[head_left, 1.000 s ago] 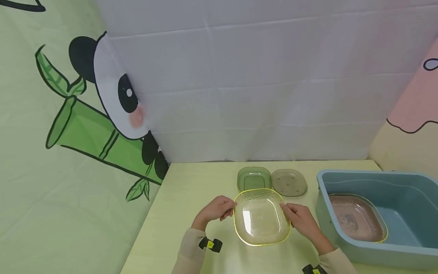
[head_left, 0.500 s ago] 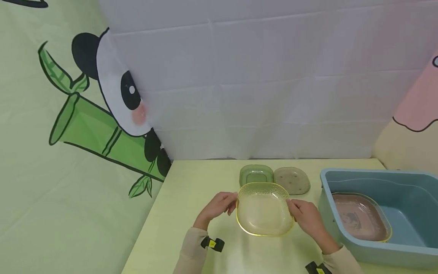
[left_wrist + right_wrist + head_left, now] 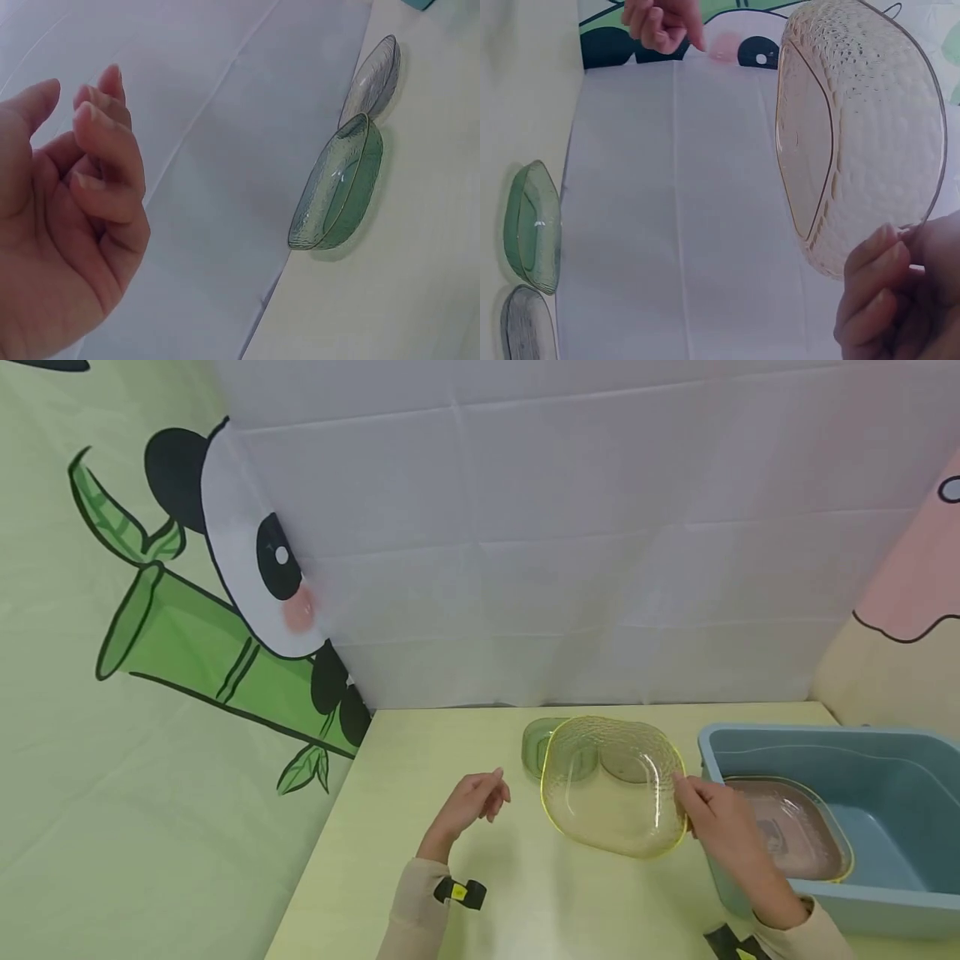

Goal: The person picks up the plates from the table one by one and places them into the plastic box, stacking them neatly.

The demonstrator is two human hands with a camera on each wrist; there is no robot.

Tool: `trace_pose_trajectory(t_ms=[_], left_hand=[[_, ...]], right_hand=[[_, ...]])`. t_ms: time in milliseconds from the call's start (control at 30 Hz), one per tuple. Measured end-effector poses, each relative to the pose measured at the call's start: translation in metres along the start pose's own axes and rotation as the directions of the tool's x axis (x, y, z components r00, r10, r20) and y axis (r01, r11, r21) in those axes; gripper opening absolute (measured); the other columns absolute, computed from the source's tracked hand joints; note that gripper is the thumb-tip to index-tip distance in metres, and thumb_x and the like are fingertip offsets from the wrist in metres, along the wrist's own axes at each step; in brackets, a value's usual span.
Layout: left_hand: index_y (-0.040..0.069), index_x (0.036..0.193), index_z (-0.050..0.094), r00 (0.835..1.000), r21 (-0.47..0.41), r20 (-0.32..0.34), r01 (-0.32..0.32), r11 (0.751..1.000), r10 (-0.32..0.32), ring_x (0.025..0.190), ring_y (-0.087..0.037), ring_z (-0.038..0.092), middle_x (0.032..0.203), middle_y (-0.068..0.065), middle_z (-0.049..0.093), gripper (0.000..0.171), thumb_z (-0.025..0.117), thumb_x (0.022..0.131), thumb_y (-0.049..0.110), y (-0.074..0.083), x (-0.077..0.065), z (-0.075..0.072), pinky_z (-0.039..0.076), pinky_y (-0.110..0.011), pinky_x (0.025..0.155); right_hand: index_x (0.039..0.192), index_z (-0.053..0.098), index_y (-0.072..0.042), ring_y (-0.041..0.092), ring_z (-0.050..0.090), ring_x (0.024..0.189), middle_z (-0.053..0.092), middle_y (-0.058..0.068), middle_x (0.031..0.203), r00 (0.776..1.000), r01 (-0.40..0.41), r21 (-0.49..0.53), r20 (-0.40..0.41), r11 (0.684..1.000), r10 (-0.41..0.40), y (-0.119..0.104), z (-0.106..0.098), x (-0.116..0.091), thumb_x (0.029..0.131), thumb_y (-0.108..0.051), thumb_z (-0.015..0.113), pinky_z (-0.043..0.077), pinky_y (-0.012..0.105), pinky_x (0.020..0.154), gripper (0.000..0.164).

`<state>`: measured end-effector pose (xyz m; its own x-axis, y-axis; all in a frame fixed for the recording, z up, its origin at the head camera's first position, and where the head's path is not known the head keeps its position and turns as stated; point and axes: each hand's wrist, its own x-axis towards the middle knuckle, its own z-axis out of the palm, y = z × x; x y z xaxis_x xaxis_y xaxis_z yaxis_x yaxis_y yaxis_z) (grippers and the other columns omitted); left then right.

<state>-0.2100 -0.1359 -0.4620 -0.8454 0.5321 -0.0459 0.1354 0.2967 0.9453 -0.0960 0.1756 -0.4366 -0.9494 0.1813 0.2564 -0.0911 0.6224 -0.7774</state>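
My right hand (image 3: 720, 827) pinches the right rim of a clear, yellow-edged plate (image 3: 611, 802), held tilted above the table. In the right wrist view the same plate (image 3: 885, 142) shows a dimpled wall, with the thumb and fingers at its rim. Away from the plate's left side, my left hand (image 3: 467, 806) holds nothing; its fingers are loosely bent in the left wrist view. Behind the raised plate, and partly seen through it, lie a green plate (image 3: 534, 747) and a greyish plate (image 3: 373, 82) side by side on the table.
On the right stands a blue plastic tub (image 3: 832, 902), its near wall beside my right forearm. Inside it a brownish-pink plate (image 3: 795, 835) rests over a yellow-rimmed one. A white cloth (image 3: 562, 568) hangs along the table's back edge.
The left hand has let go of the yellow-edged plate. My right hand has carried it right and upward, tilting it, so that it now overlaps the two plates behind.
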Motion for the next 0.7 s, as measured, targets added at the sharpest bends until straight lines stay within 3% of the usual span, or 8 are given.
trace_pose_trajectory(t_ms=[233,333,500,700], left_hand=[[-0.011,0.085,0.056,0.999,0.017,-0.032,0.025,1.0,-0.025,0.048,-0.009,0.043,0.057,0.002,0.047,0.046,0.034,0.101,0.025,-0.005,0.0,-0.002,0.032,-0.02,0.049],[-0.011,0.085,0.056,0.998,0.012,-0.051,0.04,0.999,-0.039,0.048,-0.009,0.043,0.057,0.002,0.046,0.046,0.036,0.101,0.027,-0.016,0.003,-0.004,0.032,-0.019,0.048],[-0.008,0.084,0.058,0.995,0.014,-0.091,0.05,0.999,-0.049,0.046,-0.008,0.044,0.056,0.004,0.047,0.048,0.041,0.098,0.035,-0.036,0.008,-0.007,0.032,-0.02,0.047],[-0.008,0.084,0.058,0.991,0.035,-0.109,0.077,0.996,-0.073,0.047,-0.008,0.044,0.056,0.003,0.047,0.045,0.043,0.098,0.031,-0.034,0.001,-0.009,0.033,-0.02,0.047]], right_hand=[[0.059,0.05,-0.009,0.012,0.04,0.043,0.045,-0.003,0.049,0.998,-0.06,-0.013,-0.02,0.998,0.06,0.004,-0.041,-0.009,0.098,-0.036,0.039,0.032,0.027,0.043,0.048],[0.061,0.051,-0.01,0.014,0.04,0.044,0.045,-0.003,0.05,0.997,-0.072,-0.043,-0.009,0.996,0.071,0.009,-0.054,-0.012,0.098,-0.039,0.038,0.032,0.027,0.046,0.049],[0.059,0.049,-0.01,0.012,0.039,0.044,0.044,-0.004,0.048,0.998,-0.065,-0.096,-0.03,0.993,0.063,0.021,-0.065,-0.011,0.098,-0.036,0.039,0.03,0.027,0.046,0.048],[0.059,0.047,-0.012,0.009,0.036,0.044,0.044,-0.005,0.049,0.998,-0.059,-0.195,-0.04,0.979,0.052,0.038,-0.082,-0.011,0.099,-0.033,0.036,0.027,0.026,0.049,0.046]])
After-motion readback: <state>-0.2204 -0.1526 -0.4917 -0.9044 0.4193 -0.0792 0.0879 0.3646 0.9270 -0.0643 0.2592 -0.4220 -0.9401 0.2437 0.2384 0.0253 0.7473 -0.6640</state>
